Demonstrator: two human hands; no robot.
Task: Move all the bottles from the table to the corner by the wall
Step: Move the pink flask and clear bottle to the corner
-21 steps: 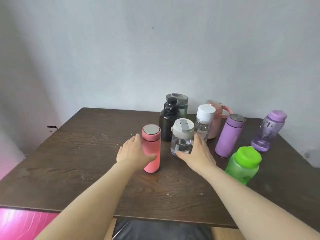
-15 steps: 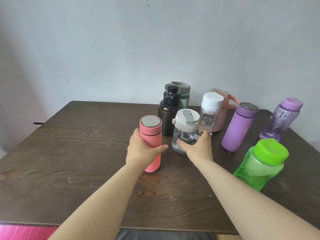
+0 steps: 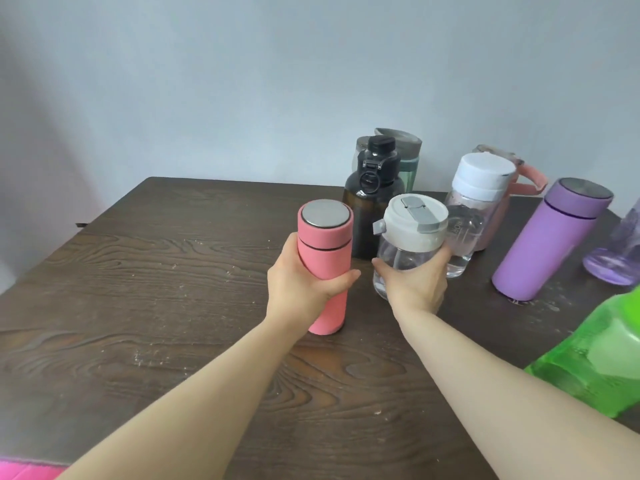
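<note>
Nearest me, a translucent green plastic bottle (image 3: 595, 355) is sitting at the right edge of the dark wood-grain table (image 3: 138, 306). My left hand (image 3: 304, 282) is wrapping tight around the pink cylindrical flask with a steel-topped lid (image 3: 325, 244); my right hand (image 3: 415, 282) is cupping the clear bottle with a white flip lid (image 3: 405, 237). Behind them, a black bottle (image 3: 370, 192) and a matte purple flask (image 3: 547, 237) are standing near the wall.
</note>
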